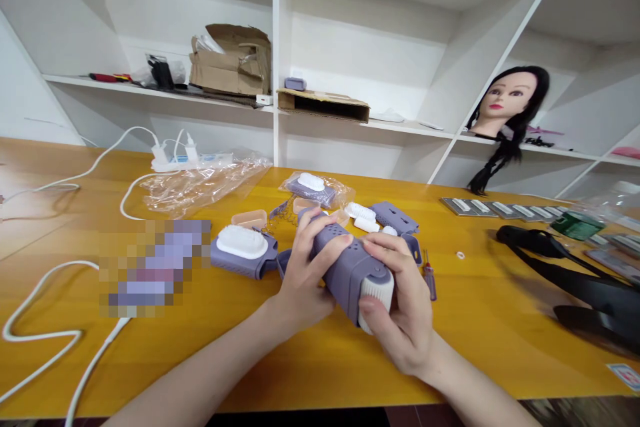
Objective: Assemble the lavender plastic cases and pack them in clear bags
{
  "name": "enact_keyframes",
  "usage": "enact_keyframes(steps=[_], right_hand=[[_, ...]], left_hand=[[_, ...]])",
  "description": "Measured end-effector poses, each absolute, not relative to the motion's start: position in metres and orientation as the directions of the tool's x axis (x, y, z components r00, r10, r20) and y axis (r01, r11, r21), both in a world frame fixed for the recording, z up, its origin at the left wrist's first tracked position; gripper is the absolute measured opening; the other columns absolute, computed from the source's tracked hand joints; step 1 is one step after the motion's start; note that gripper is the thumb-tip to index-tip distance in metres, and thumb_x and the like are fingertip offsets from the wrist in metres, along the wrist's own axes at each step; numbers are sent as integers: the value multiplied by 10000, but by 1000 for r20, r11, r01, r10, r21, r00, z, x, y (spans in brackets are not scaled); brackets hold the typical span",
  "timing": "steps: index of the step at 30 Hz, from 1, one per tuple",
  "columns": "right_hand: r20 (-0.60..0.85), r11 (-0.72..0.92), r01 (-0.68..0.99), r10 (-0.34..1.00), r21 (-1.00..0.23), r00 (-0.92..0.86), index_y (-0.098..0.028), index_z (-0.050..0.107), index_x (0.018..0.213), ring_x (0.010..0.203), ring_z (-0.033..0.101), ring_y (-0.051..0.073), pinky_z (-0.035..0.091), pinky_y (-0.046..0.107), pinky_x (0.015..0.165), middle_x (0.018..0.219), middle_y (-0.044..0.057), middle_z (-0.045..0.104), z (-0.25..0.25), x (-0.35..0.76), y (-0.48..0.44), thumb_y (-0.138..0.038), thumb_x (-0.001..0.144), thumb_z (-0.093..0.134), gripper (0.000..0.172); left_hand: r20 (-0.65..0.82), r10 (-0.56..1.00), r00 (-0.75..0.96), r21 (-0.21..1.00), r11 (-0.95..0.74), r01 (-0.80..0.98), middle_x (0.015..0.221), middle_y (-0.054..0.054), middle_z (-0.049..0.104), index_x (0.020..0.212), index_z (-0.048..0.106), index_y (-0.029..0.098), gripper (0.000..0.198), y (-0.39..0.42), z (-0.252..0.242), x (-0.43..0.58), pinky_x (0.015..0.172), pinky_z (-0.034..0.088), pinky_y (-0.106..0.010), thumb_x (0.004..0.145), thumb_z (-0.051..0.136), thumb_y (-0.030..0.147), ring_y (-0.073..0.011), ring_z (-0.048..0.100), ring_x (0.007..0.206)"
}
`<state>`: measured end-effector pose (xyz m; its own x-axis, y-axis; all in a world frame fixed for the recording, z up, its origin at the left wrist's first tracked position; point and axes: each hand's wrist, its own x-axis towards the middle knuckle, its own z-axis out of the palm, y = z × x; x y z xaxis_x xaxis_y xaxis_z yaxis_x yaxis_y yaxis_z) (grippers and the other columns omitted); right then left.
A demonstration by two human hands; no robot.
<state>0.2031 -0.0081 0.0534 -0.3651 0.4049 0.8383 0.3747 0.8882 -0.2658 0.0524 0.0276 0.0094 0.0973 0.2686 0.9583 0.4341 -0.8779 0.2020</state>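
Note:
Both my hands hold one purple hair-roller device (345, 267) with a white ribbed end cap, low over the yellow table (475, 320). My left hand (305, 277) wraps its far end, fingers curled over the perforated top. My right hand (400, 307) grips the near end, thumb pressed on the white cap. Just left lies a second purple device with a white brush pad (243, 250). Behind my hands lie loose purple and white parts (380, 217), a bagged device (313, 188) and a small screwdriver (429, 275).
White cables (45, 333) and a power strip (187, 159) lie at the left, with a crumpled plastic bag (200, 187). A black strap (575, 280) and flat packets (495, 208) lie at the right. Shelves behind hold cardboard boxes (233, 63) and a mannequin head (510, 103).

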Motion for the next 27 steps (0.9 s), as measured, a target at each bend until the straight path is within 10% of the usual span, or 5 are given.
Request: enact_keyframes(steps=[6, 13, 27], right_hand=[[895, 941, 308, 253, -140, -367, -189, 424, 1280, 1043, 499, 298, 446, 488, 844, 1098, 132, 501, 47, 203, 2, -353, 860, 456, 452], [693, 730, 271, 682, -628, -232, -314, 498, 1268, 1136, 501, 234, 382, 413, 974, 1246, 47, 546, 56, 205, 10, -406, 921, 410, 369], [545, 544, 77, 839, -836, -13, -268, 631, 1052, 915, 609, 205, 471, 328, 759, 1063, 40, 647, 71, 219, 18, -544, 896, 376, 406]], left_hand=[[970, 213, 117, 135, -874, 467, 1308, -98, 372, 1218, 427, 292, 609, 33, 8, 48, 1026, 286, -611, 681, 593, 59, -373, 288, 1303], [766, 624, 157, 496, -728, 473, 1255, -112, 477, 1318, 363, 258, 810, 28, 19, 49, 971, 375, -501, 576, 657, 115, -311, 460, 1168], [591, 742, 317, 751, -649, 120, 1417, -118, 430, 1379, 377, 264, 976, 21, 32, 51, 1065, 281, -523, 522, 833, 363, -352, 371, 1297]])
